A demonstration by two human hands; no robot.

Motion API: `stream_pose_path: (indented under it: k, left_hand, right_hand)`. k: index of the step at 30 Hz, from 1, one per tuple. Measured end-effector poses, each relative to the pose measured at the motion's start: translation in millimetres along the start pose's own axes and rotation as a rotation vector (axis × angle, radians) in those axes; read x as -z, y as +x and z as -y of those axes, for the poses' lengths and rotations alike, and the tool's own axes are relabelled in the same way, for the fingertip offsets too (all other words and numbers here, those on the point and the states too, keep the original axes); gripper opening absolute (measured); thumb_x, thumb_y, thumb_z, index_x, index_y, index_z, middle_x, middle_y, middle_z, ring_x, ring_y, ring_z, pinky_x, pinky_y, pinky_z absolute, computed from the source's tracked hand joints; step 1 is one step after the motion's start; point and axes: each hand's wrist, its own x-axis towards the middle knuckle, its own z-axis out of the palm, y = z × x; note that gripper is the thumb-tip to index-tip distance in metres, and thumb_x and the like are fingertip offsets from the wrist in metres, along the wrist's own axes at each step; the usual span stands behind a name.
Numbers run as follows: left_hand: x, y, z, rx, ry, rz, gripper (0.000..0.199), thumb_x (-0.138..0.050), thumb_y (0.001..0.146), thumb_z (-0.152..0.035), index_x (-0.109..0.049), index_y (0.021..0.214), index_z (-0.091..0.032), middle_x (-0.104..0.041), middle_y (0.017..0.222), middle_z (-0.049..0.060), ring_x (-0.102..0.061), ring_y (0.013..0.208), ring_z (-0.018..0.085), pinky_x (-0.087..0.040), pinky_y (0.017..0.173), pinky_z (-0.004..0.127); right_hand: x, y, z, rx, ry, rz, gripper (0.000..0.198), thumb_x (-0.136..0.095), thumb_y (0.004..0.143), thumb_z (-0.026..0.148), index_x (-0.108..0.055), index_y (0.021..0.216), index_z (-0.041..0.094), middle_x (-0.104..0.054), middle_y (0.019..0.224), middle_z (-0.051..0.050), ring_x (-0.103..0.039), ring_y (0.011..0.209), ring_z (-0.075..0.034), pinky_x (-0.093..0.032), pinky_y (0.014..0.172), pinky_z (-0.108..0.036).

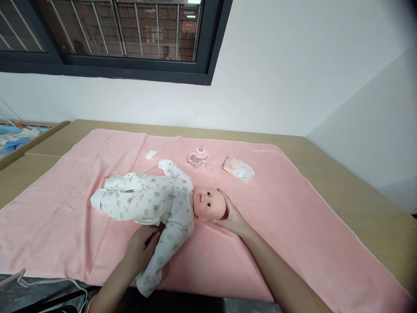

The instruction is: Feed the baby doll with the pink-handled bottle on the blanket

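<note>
- The doll [140,198] lies on its back on a pink blanket [260,243], head pointing right, feet pointing left, face upward.
- It wears a white printed outfit [130,200]; the near sleeve stretches toward the person and reaches the blanket's near edge, while the far sleeve points toward the wall.
- The right grip [233,217] is clasped on the crown of the doll's head [210,203], thumb on the near side and fingers on the far side; the head sits just left of the palm.
- The left grip [141,245] is against the near side of the doll's trunk, between body and near sleeve; its fingertips are hidden, so whether they are closed on anything I cannot tell.
- Beyond the doll's shoulder and head stands a two-handled pink bottle [198,157], with a small clear cap [209,167] just beside it.
- Right of these lies a white and peach packet [239,168]; a small white piece [151,154] lies beyond the trunk.
- The blanket covers much of a wooden tabletop [325,161], which meets a white wall [260,87] below a dark-framed window [137,30].
</note>
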Motion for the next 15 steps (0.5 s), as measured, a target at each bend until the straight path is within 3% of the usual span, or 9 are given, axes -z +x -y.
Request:
stream_pose_path:
  k: [11, 15]
  left_hand:
    - [-1.0, -0.3, 2.4, 0.001, -0.007, 0.008, 0.037, -0.053, 0.104, -0.044, -0.084, 0.103, -0.023, -0.085, 0.110, 0.010, -0.078, 0.104, 0.031, -0.061, 0.093, 0.043]
    - [-1.7, -1.8, 4.4, 0.001, -0.004, 0.003, 0.038, -0.052, 0.105, -0.043, -0.083, 0.104, -0.022, -0.085, 0.110, 0.010, -0.078, 0.104, 0.030, -0.061, 0.093, 0.043]
  right_hand:
    - [1.8, -0.4, -5.5, 0.003, 0.021, 0.017, 0.137, -0.101, 0.063, 0.053, -0.023, 0.174, 0.034, -0.030, 0.177, -0.019, -0.045, 0.160, -0.041, -0.054, 0.121, -0.060]
    - [1.3, -1.6, -5.0, -0.003, 0.024, 0.002, 0.138, -0.101, 0.062, 0.054, -0.023, 0.174, 0.033, -0.032, 0.176, -0.020, -0.045, 0.160, -0.041, -0.051, 0.123, -0.061]
